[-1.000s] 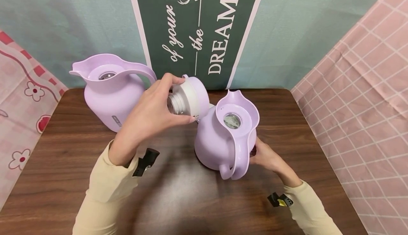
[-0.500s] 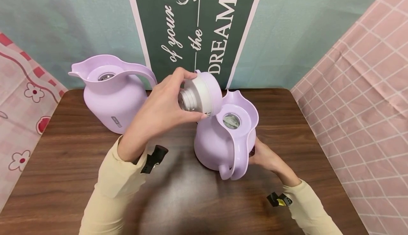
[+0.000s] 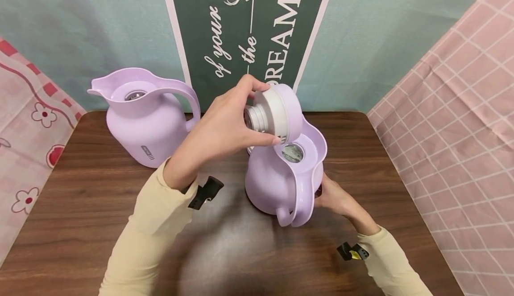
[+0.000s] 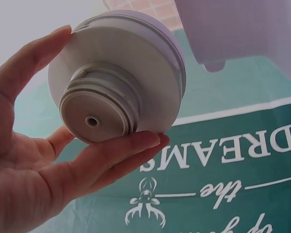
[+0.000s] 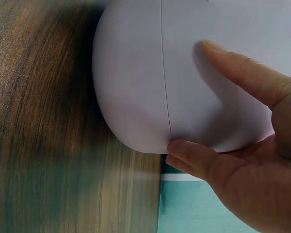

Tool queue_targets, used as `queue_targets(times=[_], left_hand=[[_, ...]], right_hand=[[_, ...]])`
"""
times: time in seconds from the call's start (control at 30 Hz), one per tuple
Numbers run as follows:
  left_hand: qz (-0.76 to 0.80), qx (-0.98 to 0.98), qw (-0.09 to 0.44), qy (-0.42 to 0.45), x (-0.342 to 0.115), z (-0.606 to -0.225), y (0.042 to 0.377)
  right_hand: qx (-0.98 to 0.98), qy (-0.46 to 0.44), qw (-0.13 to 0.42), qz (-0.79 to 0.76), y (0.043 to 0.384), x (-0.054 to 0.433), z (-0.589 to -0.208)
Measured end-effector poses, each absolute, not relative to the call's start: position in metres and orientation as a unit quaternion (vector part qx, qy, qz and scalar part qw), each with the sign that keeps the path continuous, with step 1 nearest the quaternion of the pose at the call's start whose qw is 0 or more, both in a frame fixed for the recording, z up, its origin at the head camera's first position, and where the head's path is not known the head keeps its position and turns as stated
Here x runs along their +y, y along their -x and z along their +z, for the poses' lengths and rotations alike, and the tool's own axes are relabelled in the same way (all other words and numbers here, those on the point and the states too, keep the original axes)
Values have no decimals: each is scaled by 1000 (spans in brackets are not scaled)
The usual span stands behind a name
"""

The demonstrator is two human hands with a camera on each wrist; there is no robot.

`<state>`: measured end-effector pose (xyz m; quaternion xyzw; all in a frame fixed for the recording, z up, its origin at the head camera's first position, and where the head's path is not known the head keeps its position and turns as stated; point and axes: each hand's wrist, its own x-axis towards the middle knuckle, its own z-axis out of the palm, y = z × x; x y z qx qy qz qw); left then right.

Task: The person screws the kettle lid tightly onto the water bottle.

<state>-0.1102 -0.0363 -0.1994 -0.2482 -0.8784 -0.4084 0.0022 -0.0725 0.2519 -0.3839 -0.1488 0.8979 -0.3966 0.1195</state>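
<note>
My left hand [image 3: 225,129] pinches a white and lilac thermos lid [image 3: 281,111] between thumb and fingers. The lid is tipped on its side above a lilac thermos jug [image 3: 267,182], its threaded stopper pointing left. In the left wrist view, the stopper's round base with a small central hole faces the camera on the lid [image 4: 155,63]. My right hand [image 3: 335,198] holds the side of that jug low down. In the right wrist view, thumb and fingers of the right hand [image 5: 252,126] spread around the jug's smooth body [image 5: 136,82]. The jug's mouth is uncovered, its handle toward me.
A second lilac thermos jug [image 3: 146,126] stands at the back left, also lidless, its handle to the right. The wooden table [image 3: 233,251] meets a teal backdrop [image 3: 353,42] with a lettered green panel. Pink checked cloth [image 3: 462,122] hangs at the right.
My left hand has carried the lid to the right, from left of the near jug to over its rim. The right hand and both jugs stay in place.
</note>
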Motion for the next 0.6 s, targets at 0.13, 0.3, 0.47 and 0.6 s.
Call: queue_targets(times=[0.13,0.3,0.47,0.6], left_hand=[[-414,-873,-23,256,-32,-198,114],[-422,-867,-63,257,-27,-196,119],[-424,-863,-95,257,-22,-196,123],[-422,-862,-119,254,-17,-196,125]], right_hand=[[901,149,119,-389,73,253,-384],[905,147,117,-381,73,253,-384],[907,149,114,-377,73,252,-385],[907,150,114,-376,73,252,-385]])
